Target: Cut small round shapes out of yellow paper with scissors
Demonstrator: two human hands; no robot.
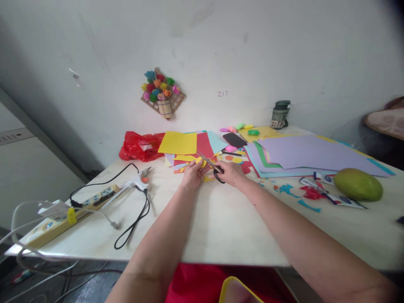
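Observation:
My left hand (193,173) pinches a small piece of yellow paper (199,161) above the middle of the table. In my right hand (232,173) is a pair of scissors (217,170) with black handles, its blades pointing left and away, close by the yellow piece. Whether the blades touch the paper I cannot tell. Around both hands lie paper scraps in yellow, red and orange. Just behind them is a yellow paper sheet (177,143), beside a red sheet (205,144) and a light blue one (216,141).
To the left, a hot glue gun (139,180) lies near a power strip (72,216) with loose cables. A red plastic bag (139,146) sits at the back. Rightward are stacked coloured sheets (299,152), a green mango (358,185), a jar (280,114) and a dark phone-like object (235,139).

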